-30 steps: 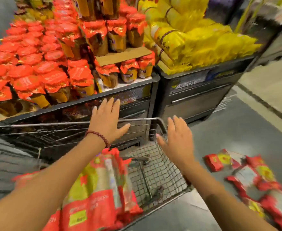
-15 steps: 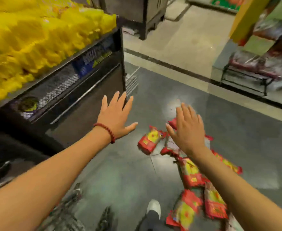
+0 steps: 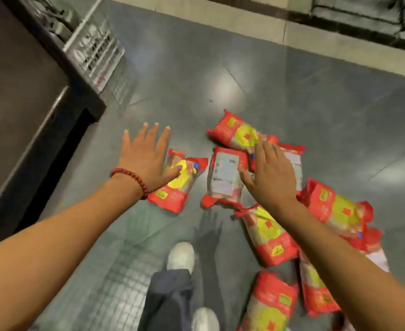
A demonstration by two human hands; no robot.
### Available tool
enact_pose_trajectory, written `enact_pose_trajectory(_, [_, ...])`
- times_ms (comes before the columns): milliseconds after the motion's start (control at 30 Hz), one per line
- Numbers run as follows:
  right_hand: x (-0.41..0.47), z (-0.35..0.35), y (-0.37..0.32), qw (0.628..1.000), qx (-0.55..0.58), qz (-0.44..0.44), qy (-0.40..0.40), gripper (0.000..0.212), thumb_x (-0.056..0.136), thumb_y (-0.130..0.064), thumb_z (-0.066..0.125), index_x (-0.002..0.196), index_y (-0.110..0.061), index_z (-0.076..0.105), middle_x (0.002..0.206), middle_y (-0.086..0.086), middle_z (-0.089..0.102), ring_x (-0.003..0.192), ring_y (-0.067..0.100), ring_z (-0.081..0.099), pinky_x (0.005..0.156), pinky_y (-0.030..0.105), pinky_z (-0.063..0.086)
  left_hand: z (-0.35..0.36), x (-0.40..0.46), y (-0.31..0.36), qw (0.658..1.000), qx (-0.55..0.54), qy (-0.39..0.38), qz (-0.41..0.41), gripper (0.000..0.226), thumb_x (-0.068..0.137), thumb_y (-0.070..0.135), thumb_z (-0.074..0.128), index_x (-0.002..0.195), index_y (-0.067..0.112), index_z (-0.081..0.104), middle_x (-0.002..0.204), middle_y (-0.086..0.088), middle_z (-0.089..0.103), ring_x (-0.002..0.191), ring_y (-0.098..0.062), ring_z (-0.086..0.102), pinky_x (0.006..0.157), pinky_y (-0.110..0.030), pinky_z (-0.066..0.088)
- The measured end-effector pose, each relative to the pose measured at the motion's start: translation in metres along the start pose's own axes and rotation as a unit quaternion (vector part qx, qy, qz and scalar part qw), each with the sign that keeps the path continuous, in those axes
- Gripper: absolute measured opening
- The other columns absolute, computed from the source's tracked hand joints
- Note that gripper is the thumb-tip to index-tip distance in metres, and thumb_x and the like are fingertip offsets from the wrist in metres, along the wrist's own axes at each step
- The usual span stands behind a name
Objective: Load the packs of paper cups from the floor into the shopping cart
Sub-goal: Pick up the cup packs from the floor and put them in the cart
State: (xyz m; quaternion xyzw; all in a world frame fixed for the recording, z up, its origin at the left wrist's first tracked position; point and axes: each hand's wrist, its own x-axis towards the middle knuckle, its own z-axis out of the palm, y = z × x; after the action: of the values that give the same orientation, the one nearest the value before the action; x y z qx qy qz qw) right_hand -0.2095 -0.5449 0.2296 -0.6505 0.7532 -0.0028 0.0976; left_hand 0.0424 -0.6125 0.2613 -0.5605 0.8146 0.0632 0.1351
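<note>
Several red and yellow packs of paper cups lie scattered on the grey floor. My left hand [image 3: 146,156], with a red bead bracelet on its wrist, hovers open over the left edge of the leftmost pack [image 3: 180,187]. My right hand [image 3: 272,177] is spread open above a pack lying label side up [image 3: 224,175] and another behind it [image 3: 238,134]. More packs [image 3: 269,235] lie under and beside my right forearm. Neither hand holds anything. The shopping cart itself is out of view; only what looks like its wire mesh shadow [image 3: 125,283] shows at the bottom.
A dark display stand [image 3: 29,111] fills the left side, with a white wire crate [image 3: 94,51] behind it. My feet in white shoes [image 3: 181,256] stand at bottom centre. Another rack [image 3: 356,10] sits beyond a pale floor strip at the top.
The view swung from the cart and shelves down to the floor. Both hands left the cart's rim and dropped, open, over the packs on the floor.
</note>
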Motion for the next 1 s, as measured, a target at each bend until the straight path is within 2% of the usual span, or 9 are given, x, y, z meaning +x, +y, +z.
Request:
enact_pose_trajectory(133, [0.037,0.144,0.035,0.998,0.019,0.041,-0.047,0.084,0.083,-0.054,0.033,0.134,0.008,0.056,0.133,0.028,0.061,0.121,0.048,0.058,0.098,0.052,0.051,0.146,0.074,0.009,0.999,-0.011,-0.051,-0.006,0.093,0.080,0.064,0.050,0.149,0.011,0.019,0.155,-0.018,0.024,0.143,-0.034,0.023,0.111,-0.058,0.018])
enact_pose_trajectory(300, [0.071,0.277,0.072,0.983,0.069,0.117,-0.123,0.068,0.098,-0.045,0.055,0.143,0.005,0.043,0.143,0.023,0.051,0.131,0.040,0.048,0.105,0.047,0.038,0.290,0.133,0.010,0.992,-0.073,-0.095,-0.040,0.090,0.077,0.060,0.058,0.142,0.005,0.030,0.135,-0.023,0.046,0.123,-0.040,0.045,0.099,-0.055,0.039])
enact_pose_trajectory(433, [0.090,0.352,0.096,0.928,0.246,0.245,-0.133,0.095,0.071,-0.075,0.058,0.131,-0.003,0.060,0.125,0.021,0.068,0.118,0.036,0.064,0.098,0.045,0.052,0.367,0.152,-0.003,0.964,-0.199,-0.100,-0.145,0.091,0.079,0.052,0.065,0.146,0.006,0.024,0.133,-0.029,0.046,0.120,-0.046,0.047,0.097,-0.050,0.040])
enact_pose_trajectory(533, [0.094,0.380,0.105,0.859,0.399,0.306,-0.101,0.084,0.059,-0.068,0.079,0.118,-0.009,0.072,0.111,0.010,0.077,0.103,0.025,0.074,0.092,0.043,0.059,0.377,0.155,-0.012,0.891,-0.362,-0.089,-0.259,0.085,0.070,0.049,0.076,0.134,0.007,0.040,0.136,-0.021,0.050,0.121,-0.036,0.051,0.097,-0.042,0.040])
enact_pose_trajectory(600, [0.094,0.383,0.101,0.823,0.456,0.323,-0.102,0.074,0.053,-0.055,0.087,0.111,-0.010,0.075,0.103,0.008,0.079,0.085,0.017,0.075,0.079,0.036,0.061,0.379,0.155,-0.017,0.847,-0.414,-0.119,-0.313,0.070,0.056,0.060,0.081,0.103,0.011,0.060,0.115,-0.019,0.064,0.102,-0.032,0.061,0.086,-0.039,0.046])
enact_pose_trajectory(700, [0.084,0.383,0.085,0.821,0.455,0.318,-0.132,0.062,0.051,-0.049,0.084,0.101,-0.015,0.074,0.087,0.003,0.077,0.065,0.008,0.070,0.061,0.027,0.053,0.382,0.146,-0.013,0.815,-0.449,-0.147,-0.335,0.061,0.046,0.070,0.075,0.074,0.017,0.064,0.087,-0.012,0.069,0.086,-0.029,0.067,0.072,-0.034,0.048])
enact_pose_trajectory(833, [0.068,0.370,0.061,0.832,0.452,0.302,-0.106,0.064,0.065,-0.025,0.093,0.106,-0.012,0.045,0.093,-0.006,0.063,0.091,0.020,0.065,0.084,0.042,0.057,0.378,0.130,0.005,0.783,-0.496,-0.079,-0.366,0.045,0.057,0.059,0.079,0.072,0.020,0.063,0.088,-0.010,0.069,0.083,-0.027,0.065,0.075,-0.035,0.049])
enact_pose_trajectory(933, [0.057,0.338,0.052,0.835,0.464,0.277,-0.101,0.057,0.071,-0.017,0.091,0.104,-0.016,0.044,0.097,-0.005,0.063,0.093,0.021,0.065,0.086,0.042,0.057,0.350,0.111,0.001,0.758,-0.522,-0.046,-0.389,0.054,0.048,0.062,0.081,0.077,0.020,0.065,0.091,-0.007,0.070,0.084,-0.025,0.066,0.081,-0.037,0.052])
enact_pose_trajectory(1000, [0.051,0.306,0.047,0.830,0.482,0.260,-0.106,0.053,0.069,-0.019,0.091,0.096,-0.026,0.046,0.097,-0.006,0.064,0.090,0.019,0.065,0.084,0.040,0.057,0.317,0.095,-0.011,0.740,-0.543,-0.025,-0.397,0.076,0.035,0.073,0.078,0.087,0.019,0.069,0.093,-0.005,0.072,0.084,-0.024,0.068,0.085,-0.039,0.054])
